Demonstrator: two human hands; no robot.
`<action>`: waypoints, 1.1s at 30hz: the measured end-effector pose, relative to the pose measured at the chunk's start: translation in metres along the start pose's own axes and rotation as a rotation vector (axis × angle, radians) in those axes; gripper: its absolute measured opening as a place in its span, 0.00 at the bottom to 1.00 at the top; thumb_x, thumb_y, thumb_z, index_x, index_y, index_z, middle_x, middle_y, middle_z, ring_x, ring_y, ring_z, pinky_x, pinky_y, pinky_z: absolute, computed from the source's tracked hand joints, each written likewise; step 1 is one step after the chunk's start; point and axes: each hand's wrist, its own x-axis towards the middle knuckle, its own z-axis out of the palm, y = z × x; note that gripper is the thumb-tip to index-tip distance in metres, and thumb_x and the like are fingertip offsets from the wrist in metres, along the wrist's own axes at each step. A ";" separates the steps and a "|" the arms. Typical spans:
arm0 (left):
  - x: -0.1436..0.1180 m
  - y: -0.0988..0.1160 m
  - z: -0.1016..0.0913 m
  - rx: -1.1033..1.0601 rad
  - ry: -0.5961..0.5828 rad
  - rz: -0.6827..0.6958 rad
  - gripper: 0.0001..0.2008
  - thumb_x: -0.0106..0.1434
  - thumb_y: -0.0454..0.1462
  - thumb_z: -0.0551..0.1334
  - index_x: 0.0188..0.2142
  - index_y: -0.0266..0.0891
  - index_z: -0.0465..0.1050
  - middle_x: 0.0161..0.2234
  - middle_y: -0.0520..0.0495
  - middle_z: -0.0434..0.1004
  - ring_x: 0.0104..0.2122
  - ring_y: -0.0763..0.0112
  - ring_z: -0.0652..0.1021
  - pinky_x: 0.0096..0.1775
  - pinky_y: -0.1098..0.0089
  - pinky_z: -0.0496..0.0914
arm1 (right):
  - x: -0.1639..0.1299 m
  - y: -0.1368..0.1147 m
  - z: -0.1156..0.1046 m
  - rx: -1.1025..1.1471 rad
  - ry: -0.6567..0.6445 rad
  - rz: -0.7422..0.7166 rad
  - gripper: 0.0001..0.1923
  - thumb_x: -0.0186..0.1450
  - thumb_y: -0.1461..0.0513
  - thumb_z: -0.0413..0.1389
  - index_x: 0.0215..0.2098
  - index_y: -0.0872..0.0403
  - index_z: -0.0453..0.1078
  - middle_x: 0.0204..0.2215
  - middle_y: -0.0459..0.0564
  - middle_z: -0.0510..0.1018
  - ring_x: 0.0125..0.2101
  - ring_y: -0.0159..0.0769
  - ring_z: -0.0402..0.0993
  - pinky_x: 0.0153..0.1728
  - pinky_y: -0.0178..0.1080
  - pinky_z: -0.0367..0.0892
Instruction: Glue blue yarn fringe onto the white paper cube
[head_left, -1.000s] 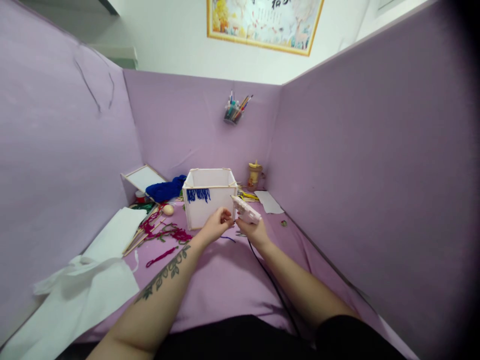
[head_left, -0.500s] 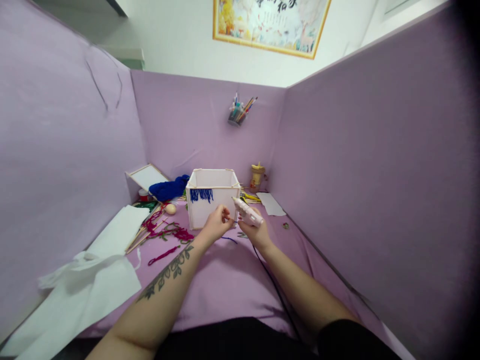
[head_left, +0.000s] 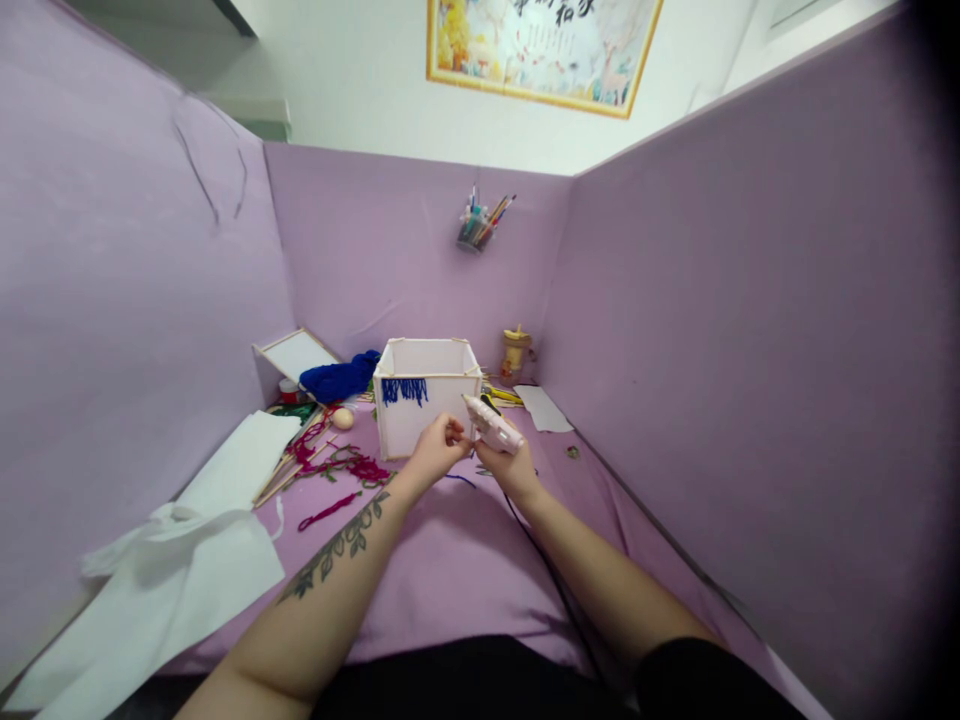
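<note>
My right hand point(head_left: 510, 468) is wrapped round a pale pink glue gun point(head_left: 493, 425), its nozzle tilted up and to the left and its black cord point(head_left: 541, 555) trailing down behind. Close beside it, the fingers of my left hand point(head_left: 442, 445) are pinched together on a short piece of blue yarn, which is barely visible between the two hands. Just beyond both hands stands an open white box point(head_left: 401, 430) with wooden-stick edges. A fringe of blue yarn point(head_left: 403, 390) lines the upper left of its front panel.
Blue yarn point(head_left: 337, 378), an egg-shaped object point(head_left: 343, 419), magenta yarn point(head_left: 367, 467) and thin wooden sticks point(head_left: 276, 478) lie left of the box. White cloth point(head_left: 202, 545) covers the table's left side. Yellow-handled pliers point(head_left: 504, 395) and a white sheet point(head_left: 546, 408) are at right.
The hands have drawn slightly closer together, and the blue strand between them shows less. The glue gun has shifted a touch to the left.
</note>
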 end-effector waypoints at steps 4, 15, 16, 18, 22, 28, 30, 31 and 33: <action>-0.001 -0.003 0.001 -0.155 -0.125 -0.165 0.17 0.50 0.43 0.69 0.34 0.34 0.71 0.26 0.50 0.73 0.23 0.77 0.69 0.24 0.76 0.58 | 0.000 -0.001 0.001 0.044 0.051 0.133 0.18 0.50 0.59 0.62 0.40 0.54 0.74 0.25 0.45 0.76 0.22 0.33 0.68 0.21 0.36 0.65; -0.006 0.009 -0.001 -0.421 -0.376 -0.432 0.13 0.46 0.39 0.67 0.29 0.36 0.67 0.21 0.59 0.55 0.17 0.85 0.50 0.19 0.76 0.37 | -0.002 -0.011 0.003 0.184 0.107 0.172 0.18 0.47 0.58 0.65 0.35 0.55 0.71 0.22 0.43 0.74 0.20 0.30 0.67 0.20 0.33 0.63; -0.005 0.009 -0.001 -0.432 -0.363 -0.432 0.13 0.47 0.39 0.67 0.29 0.36 0.66 0.21 0.59 0.54 0.17 0.85 0.50 0.19 0.76 0.37 | -0.001 -0.011 0.003 0.188 0.112 0.165 0.18 0.47 0.58 0.65 0.36 0.55 0.71 0.23 0.43 0.74 0.21 0.31 0.69 0.20 0.33 0.64; -0.005 0.010 0.000 -0.450 -0.338 -0.435 0.13 0.48 0.40 0.66 0.28 0.36 0.65 0.20 0.60 0.52 0.17 0.85 0.49 0.18 0.77 0.37 | -0.001 -0.010 0.001 0.191 0.122 0.152 0.19 0.48 0.57 0.65 0.36 0.55 0.72 0.24 0.45 0.76 0.23 0.33 0.71 0.23 0.34 0.66; -0.005 0.011 -0.001 -0.461 -0.325 -0.438 0.12 0.46 0.38 0.65 0.28 0.37 0.64 0.19 0.61 0.49 0.17 0.85 0.48 0.18 0.77 0.37 | 0.000 -0.007 -0.002 0.224 0.067 0.164 0.21 0.48 0.57 0.65 0.39 0.54 0.72 0.29 0.49 0.80 0.28 0.38 0.76 0.29 0.39 0.71; -0.006 0.010 0.002 -0.459 -0.326 -0.447 0.14 0.45 0.39 0.66 0.29 0.37 0.65 0.19 0.61 0.49 0.17 0.85 0.47 0.20 0.76 0.36 | 0.001 -0.004 0.000 0.225 0.014 0.139 0.21 0.48 0.57 0.66 0.39 0.54 0.71 0.28 0.47 0.78 0.26 0.36 0.74 0.29 0.38 0.69; -0.006 0.009 0.001 -0.419 -0.342 -0.445 0.13 0.46 0.40 0.66 0.29 0.37 0.66 0.19 0.61 0.51 0.17 0.84 0.49 0.20 0.75 0.37 | 0.001 -0.005 -0.001 0.202 0.036 0.137 0.20 0.48 0.57 0.66 0.38 0.54 0.71 0.26 0.46 0.77 0.25 0.34 0.72 0.27 0.37 0.68; -0.006 0.008 0.000 -0.373 -0.350 -0.451 0.13 0.47 0.41 0.66 0.29 0.37 0.67 0.19 0.60 0.51 0.17 0.84 0.49 0.20 0.75 0.37 | 0.001 -0.005 -0.002 0.191 0.046 0.134 0.19 0.48 0.57 0.66 0.37 0.53 0.71 0.26 0.45 0.76 0.24 0.34 0.72 0.27 0.37 0.67; -0.005 0.007 -0.003 -0.234 -0.324 -0.460 0.13 0.49 0.42 0.66 0.30 0.37 0.70 0.18 0.59 0.54 0.17 0.83 0.51 0.20 0.74 0.39 | 0.002 -0.007 -0.003 0.158 0.065 0.129 0.18 0.48 0.57 0.66 0.36 0.54 0.71 0.25 0.45 0.76 0.25 0.35 0.71 0.27 0.37 0.67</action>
